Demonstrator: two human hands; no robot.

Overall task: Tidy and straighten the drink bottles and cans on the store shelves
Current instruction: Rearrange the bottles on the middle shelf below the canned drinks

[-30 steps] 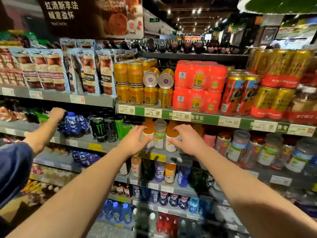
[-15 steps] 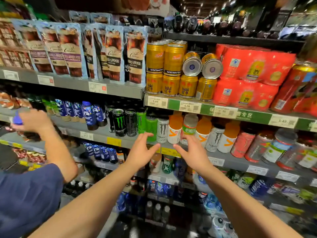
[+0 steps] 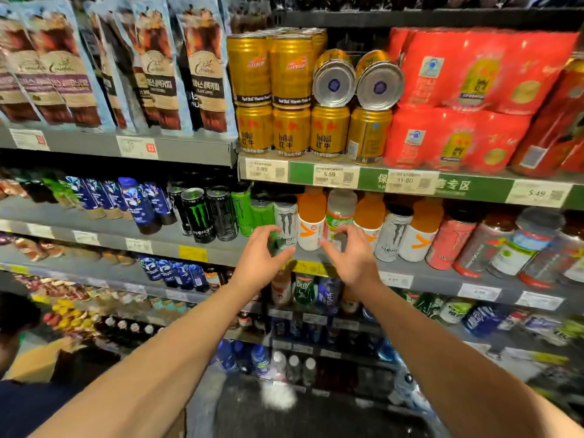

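My left hand [image 3: 259, 260] and my right hand [image 3: 350, 258] hover side by side in front of the middle shelf [image 3: 221, 249], fingers curled and apart, holding nothing. Just behind my left fingers stands a white Monster can [image 3: 286, 221]. An orange-capped bottle [image 3: 311, 221] and a green-labelled bottle [image 3: 340, 213] stand between the two hands. A second white Monster can [image 3: 394, 233] stands among more orange bottles to the right. Black and green Monster cans [image 3: 197, 213] stand to the left.
On the shelf above, gold Red Bull cans [image 3: 290, 128] are stacked, two of them lying on their sides [image 3: 357, 80], beside red multipacks [image 3: 458, 99]. Coffee pouches [image 3: 151, 64] hang at upper left. Another person [image 3: 19, 358] is at lower left. Lower shelves hold more bottles.
The view has moved closer and leftward along the shelf. Both my hands came off the orange bottles, drew back and now hover near the white Monster can. The other person's raised arm has dropped from view.
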